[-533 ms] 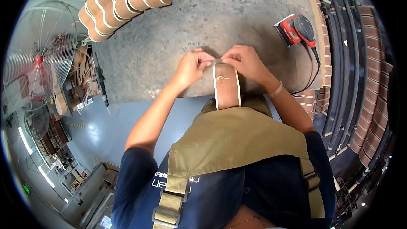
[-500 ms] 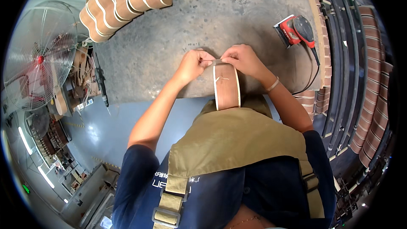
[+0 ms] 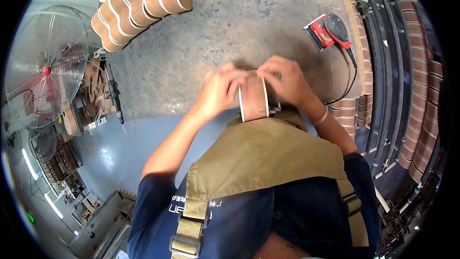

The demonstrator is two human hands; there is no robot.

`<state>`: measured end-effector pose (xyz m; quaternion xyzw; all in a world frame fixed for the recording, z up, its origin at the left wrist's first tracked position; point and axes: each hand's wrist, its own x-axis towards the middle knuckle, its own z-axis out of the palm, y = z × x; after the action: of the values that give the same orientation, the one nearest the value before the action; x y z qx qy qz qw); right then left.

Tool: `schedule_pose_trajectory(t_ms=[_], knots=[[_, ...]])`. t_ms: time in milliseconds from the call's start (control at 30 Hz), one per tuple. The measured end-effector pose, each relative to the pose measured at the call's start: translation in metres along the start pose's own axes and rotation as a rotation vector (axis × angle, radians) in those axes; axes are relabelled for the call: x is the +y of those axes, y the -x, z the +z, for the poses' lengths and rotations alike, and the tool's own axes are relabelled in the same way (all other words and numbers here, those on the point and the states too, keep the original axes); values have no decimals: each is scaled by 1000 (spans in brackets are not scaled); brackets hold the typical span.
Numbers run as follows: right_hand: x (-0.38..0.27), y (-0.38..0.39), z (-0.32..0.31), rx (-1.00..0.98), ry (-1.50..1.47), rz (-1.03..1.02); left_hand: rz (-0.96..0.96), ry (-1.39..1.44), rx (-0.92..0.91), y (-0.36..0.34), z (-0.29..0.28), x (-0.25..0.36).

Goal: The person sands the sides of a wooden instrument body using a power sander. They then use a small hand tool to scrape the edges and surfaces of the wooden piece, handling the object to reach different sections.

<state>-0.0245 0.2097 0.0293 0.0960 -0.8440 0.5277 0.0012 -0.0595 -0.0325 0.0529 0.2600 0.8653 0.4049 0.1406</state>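
Observation:
A narrow brown wooden body with pale edging along both sides stands on edge between my apron and the workbench. It looks like a small guitar body seen from its side; most of it is hidden. At its far left corner is my left hand, fingers bent and smeared by motion. My right hand hovers by the far right corner, its fingers curled and blurred too. Whether either hand pinches something small cannot be made out. Thin pale shavings lie beside the wood on my apron.
Several guitar-shaped wooden bodies lie in a row at the bench's far left. A red and black sander rests at the right, its cord trailing off the edge. A black power tool hangs at the left edge, near a large fan.
Both hands have left their pinch on a small strip at the wood's far edge and shifted outward, now blurred. Pale shavings on the wood have slid toward me.

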Motion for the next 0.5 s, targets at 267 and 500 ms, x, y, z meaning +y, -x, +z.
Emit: schedule_pose_trajectory(t_ms=[267, 500], knots=[[83, -16, 20, -263, -214, 438, -123, 239, -251, -58, 50, -100], [-30, 84, 10, 46, 123, -117, 270, -90, -2, 61, 23, 10]])
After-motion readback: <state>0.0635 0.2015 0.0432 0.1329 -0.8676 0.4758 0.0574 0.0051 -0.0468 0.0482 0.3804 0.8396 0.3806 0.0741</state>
